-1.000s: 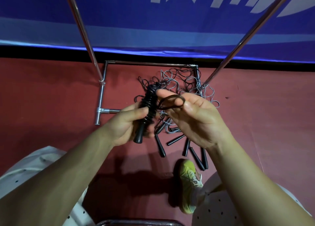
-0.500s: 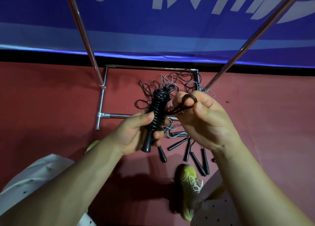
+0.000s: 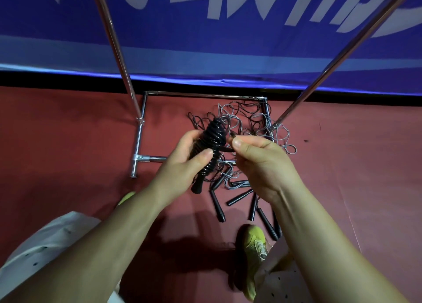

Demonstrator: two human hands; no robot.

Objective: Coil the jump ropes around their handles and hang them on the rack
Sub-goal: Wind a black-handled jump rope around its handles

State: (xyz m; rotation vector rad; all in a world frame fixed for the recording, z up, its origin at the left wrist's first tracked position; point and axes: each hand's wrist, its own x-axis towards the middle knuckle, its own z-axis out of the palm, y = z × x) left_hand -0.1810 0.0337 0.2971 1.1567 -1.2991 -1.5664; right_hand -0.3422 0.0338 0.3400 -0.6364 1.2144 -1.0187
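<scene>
Coiled jump rope [image 3: 211,147] held mid-air over red floor [image 3: 68,143], handles gripped by left hand [image 3: 182,163]. Loose tail end [image 3: 226,149] pinched by right hand [image 3: 262,163]. Cord probably light, springy, kinda slick, so coils likely to unwind unless tail gets tucked; best grabbed at handles. Rope tangle [image 3: 246,124] and spare handles [image 3: 239,194] piled inside rack [image 3: 356,40] base below. Snagging possible there. Yellow shoe [image 3: 253,245] close by.
</scene>
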